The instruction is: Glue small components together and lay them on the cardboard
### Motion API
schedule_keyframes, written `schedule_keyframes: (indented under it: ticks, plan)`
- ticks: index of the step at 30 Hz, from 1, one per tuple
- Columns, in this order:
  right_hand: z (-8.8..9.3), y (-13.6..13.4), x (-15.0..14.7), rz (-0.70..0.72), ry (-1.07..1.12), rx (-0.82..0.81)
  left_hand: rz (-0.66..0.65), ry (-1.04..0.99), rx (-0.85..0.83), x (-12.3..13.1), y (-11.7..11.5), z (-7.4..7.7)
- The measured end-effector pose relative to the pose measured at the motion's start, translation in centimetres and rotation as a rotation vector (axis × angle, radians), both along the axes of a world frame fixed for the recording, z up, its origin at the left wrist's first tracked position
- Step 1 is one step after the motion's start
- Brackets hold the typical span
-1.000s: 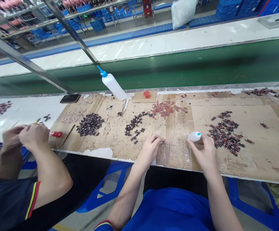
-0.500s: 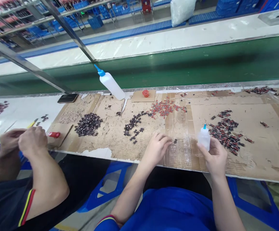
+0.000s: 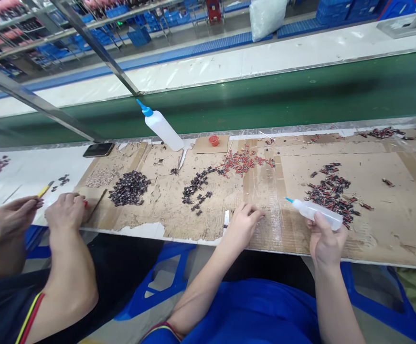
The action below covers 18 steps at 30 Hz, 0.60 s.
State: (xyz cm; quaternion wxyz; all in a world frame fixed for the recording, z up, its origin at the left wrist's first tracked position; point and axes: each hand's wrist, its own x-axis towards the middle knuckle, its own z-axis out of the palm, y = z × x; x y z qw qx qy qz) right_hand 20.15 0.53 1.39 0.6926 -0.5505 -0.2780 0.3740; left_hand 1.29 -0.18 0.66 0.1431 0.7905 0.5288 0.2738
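Note:
My right hand [image 3: 326, 239] is wrapped round a small translucent squeeze bottle [image 3: 318, 212]. The bottle is tipped nearly level, its blue nozzle pointing left. My left hand [image 3: 244, 223] rests low over the cardboard, fingers curled and close together at the tips; whatever they pinch is hidden. To the right of the bottle lies a pile of small black-and-red parts [image 3: 331, 191]. Beyond my left hand are a scatter of red-tipped parts [image 3: 238, 161] and a loose group of small black pieces [image 3: 196, 187].
A larger white bottle with a blue nozzle [image 3: 164, 130] leans at the back beside a red cap [image 3: 213, 140]. Further left are a heap of black pieces [image 3: 129, 188] and a phone [image 3: 99, 149]. A co-worker's hands [image 3: 64, 210] work at the left, one with a yellow-handled tool [image 3: 44, 190].
The small bottle has gone from upright to tipped, nozzle swung left. My left hand has shifted slightly right, and the small black piece by its fingertips no longer shows. The co-worker's hands have parted.

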Motion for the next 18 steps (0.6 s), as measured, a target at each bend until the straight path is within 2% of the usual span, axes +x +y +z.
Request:
schedule_keyframes:
  ticks: [2, 4, 10, 18]
  plan:
    - [0.0, -0.3, -0.2, 0.034, -0.08, -0.021, 0.126, -0.048, 0.047, 0.2, -0.2, -0.2]
    - [0.1, -0.7, -0.3, 0.068, -0.173, -0.033, 0.191, -0.091, 0.072, 0.2, -0.3, -0.4]
    - [0.6, -1.2, -1.2, 0.097, -0.358, -0.013, 0.122, -0.206, 0.017, 0.0, -0.6, -0.4]
    - [0.1, -0.3, -2.2, 0.208, -0.702, 0.026, 0.234, -0.255, -0.144, 0.4, -0.3, -0.2]
